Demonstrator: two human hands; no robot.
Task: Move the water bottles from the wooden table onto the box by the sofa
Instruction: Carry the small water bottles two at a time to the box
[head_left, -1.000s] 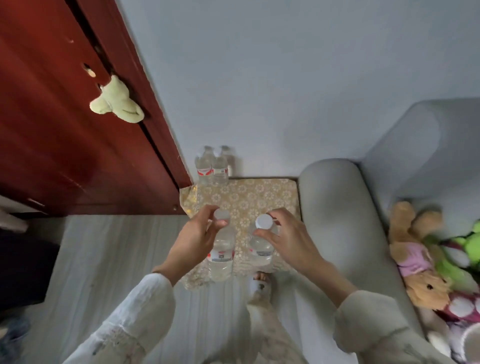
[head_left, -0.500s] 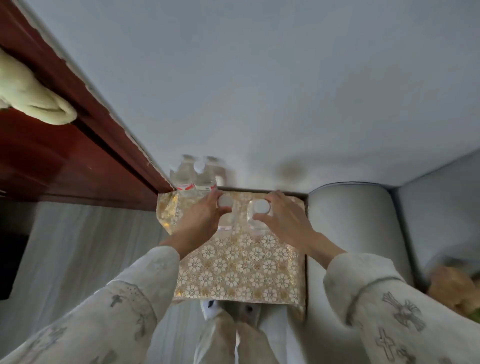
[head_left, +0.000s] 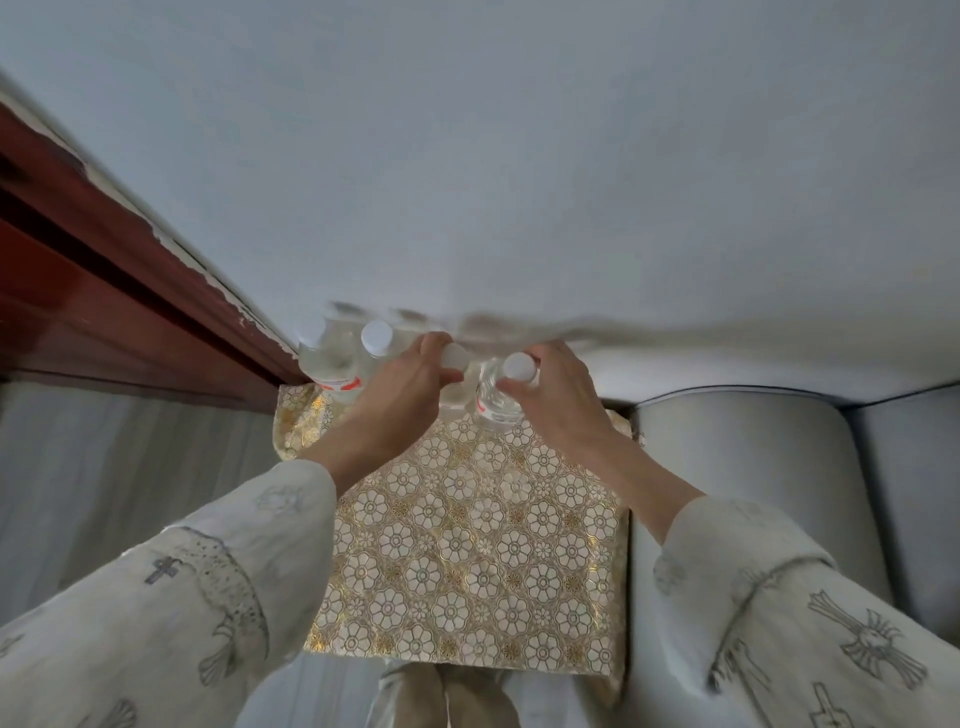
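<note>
Both hands are setting down a pair of bottles at the far edge of the box draped in a gold cloth with a white flower pattern (head_left: 467, 545), which stands just beside the grey upholstered sofa arm (head_left: 737, 499). The left hand (head_left: 400, 400) closes its grip round the neck of a clear plastic water bottle with a white cap (head_left: 453, 358), most of its body hidden behind the fingers. The right hand (head_left: 561, 405) pinches a second clear white-capped bottle (head_left: 498, 400) just below its cap; its base looks to be on or just above the cloth, though that cannot be told for sure. Two more clear bottles with red-and-white labels (head_left: 337, 364) stand upright at the box's far left corner, against the pale wall (head_left: 467, 156).

This appears to be the placing step. The next move calls for seating both bottles squarely beside the standing pair, then loosening each grip without tipping the neighbours.
</note>
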